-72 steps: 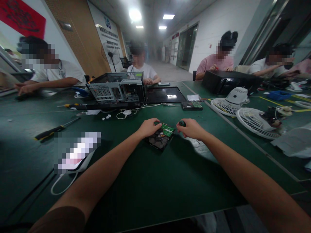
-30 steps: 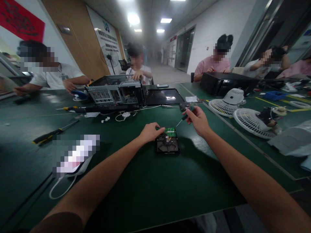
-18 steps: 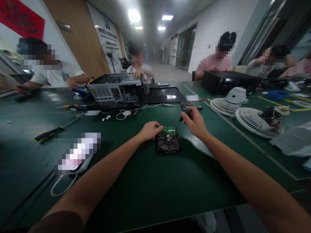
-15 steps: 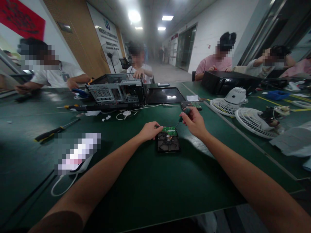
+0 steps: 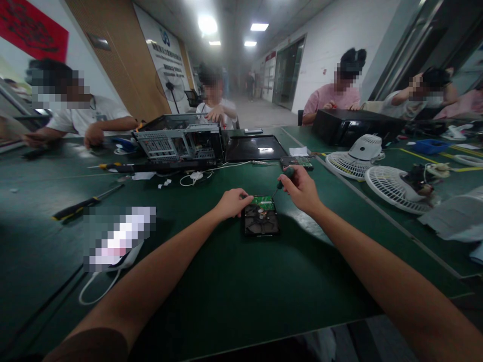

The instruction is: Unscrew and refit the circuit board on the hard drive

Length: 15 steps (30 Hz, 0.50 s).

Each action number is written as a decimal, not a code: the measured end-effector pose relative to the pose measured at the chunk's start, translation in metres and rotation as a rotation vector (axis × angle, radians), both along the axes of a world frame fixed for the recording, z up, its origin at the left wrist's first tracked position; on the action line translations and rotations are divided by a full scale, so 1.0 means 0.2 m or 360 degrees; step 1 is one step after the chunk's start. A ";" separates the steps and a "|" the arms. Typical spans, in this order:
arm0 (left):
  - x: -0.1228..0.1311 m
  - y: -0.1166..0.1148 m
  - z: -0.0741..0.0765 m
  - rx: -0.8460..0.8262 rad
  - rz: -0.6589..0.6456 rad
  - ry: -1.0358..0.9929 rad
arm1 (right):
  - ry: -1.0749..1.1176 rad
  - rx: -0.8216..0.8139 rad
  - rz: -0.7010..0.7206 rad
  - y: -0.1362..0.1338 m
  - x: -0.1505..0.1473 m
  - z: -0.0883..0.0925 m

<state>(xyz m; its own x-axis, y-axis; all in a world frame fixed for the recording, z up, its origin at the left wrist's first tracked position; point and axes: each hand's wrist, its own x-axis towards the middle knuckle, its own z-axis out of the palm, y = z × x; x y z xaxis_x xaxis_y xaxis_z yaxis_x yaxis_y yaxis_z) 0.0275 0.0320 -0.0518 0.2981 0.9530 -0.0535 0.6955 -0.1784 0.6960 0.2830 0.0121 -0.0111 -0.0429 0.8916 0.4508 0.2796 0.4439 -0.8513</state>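
Note:
A hard drive (image 5: 261,222) lies on the green table in front of me, its green circuit board (image 5: 263,202) facing up at the far end. My left hand (image 5: 234,203) grips the drive's left edge near that board, thumb on top and the other fingers partly hidden at the side. Closed around the dark green handle of a screwdriver (image 5: 279,185) is my right hand (image 5: 301,189). The screwdriver slants down, and its tip meets the far right corner of the board; the exact contact is too small to make out.
Beyond the drive stand an opened computer case (image 5: 179,143), a black panel (image 5: 256,149) and another drive (image 5: 297,163). White fan parts (image 5: 394,188) lie to the right. A yellow-black screwdriver (image 5: 88,203) and a blurred-out phone (image 5: 121,239) are on the left. Several people sit around the table.
My hands, the hard drive and the screwdriver look almost unmoved. At the far left, a co-worker's hand has shifted left, away from the blue item beside the computer case.

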 end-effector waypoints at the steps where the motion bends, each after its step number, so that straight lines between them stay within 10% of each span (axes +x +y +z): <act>1: 0.00 0.00 0.00 0.0004 0.0003 -0.0002 | -0.0024 0.0026 0.0002 0.00 0.00 0.00; 15: 0.02 -0.02 0.02 0.0036 0.0057 0.0034 | -0.0072 0.0086 0.0122 -0.03 0.00 0.01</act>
<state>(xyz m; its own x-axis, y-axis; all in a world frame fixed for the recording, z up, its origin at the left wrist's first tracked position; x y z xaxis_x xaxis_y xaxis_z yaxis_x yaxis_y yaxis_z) 0.0307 0.0275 -0.0478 0.2627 0.9641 -0.0377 0.7163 -0.1687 0.6771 0.2828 0.0066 -0.0094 -0.1316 0.8594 0.4941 0.2806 0.5104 -0.8129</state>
